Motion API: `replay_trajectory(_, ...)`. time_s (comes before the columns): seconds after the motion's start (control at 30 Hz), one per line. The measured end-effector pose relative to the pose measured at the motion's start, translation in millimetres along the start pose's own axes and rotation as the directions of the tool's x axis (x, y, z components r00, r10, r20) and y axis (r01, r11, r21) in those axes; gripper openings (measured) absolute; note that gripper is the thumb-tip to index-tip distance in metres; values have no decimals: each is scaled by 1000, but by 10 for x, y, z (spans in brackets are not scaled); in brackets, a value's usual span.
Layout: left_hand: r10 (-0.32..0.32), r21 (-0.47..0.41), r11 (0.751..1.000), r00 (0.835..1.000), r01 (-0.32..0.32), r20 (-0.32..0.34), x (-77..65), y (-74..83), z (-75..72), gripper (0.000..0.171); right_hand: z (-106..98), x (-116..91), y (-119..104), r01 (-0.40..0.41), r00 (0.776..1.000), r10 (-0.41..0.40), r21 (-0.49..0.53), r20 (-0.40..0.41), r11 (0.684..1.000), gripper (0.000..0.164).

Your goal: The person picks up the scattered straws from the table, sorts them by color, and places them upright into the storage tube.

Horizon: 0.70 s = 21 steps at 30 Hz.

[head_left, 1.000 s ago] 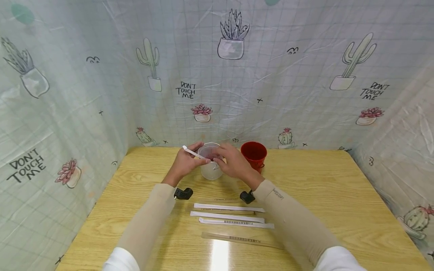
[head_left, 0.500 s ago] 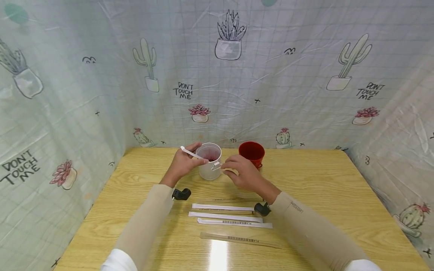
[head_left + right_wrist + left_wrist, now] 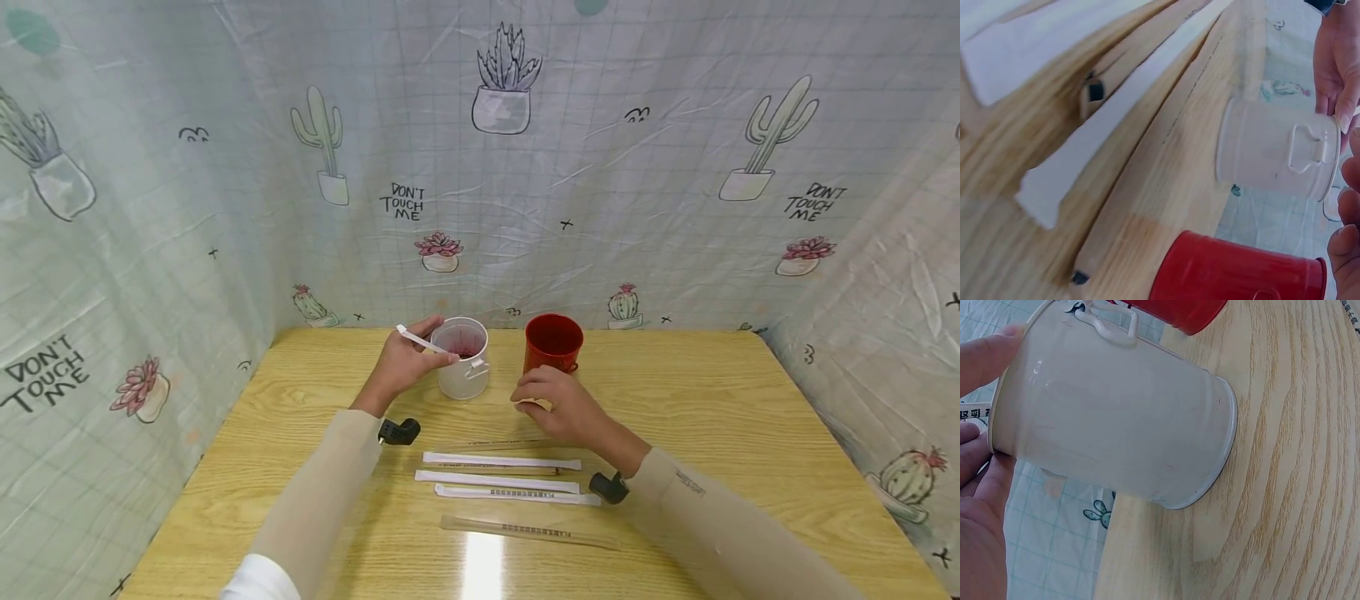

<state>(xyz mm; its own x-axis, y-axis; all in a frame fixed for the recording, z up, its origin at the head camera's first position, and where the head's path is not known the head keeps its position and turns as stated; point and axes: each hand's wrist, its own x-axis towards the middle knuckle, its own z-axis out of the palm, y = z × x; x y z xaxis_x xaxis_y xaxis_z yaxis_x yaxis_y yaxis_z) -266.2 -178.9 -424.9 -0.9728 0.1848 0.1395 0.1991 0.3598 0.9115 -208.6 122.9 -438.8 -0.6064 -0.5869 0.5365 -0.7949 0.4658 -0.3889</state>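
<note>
Right hand farther from white bucket

White bucket, 3 o'clock, wire loop on its side; left hand, 2 o'clock, thumb at its rim. Right hand partly visible, 3–4 o'clock. Red bucket, 5 o'clock. Wrapped straws, white and brown, fan from 12–1 toward 7–10 across wood-grain table.

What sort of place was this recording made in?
Probably a makeshift filming booth, though nothing beyond it shows: a wrinkled, pale cactus-print sheet hangs behind and on both sides of a light-yellow wood-grain table, and a small black camera-like device sits at each wrist.
</note>
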Motion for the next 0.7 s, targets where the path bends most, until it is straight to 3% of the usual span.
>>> replay_trajectory(0.7,32,-23,999,999,-32,-2,6,-11,-8,77,-74,-354,157,-83,989,80,19,122,996,19)
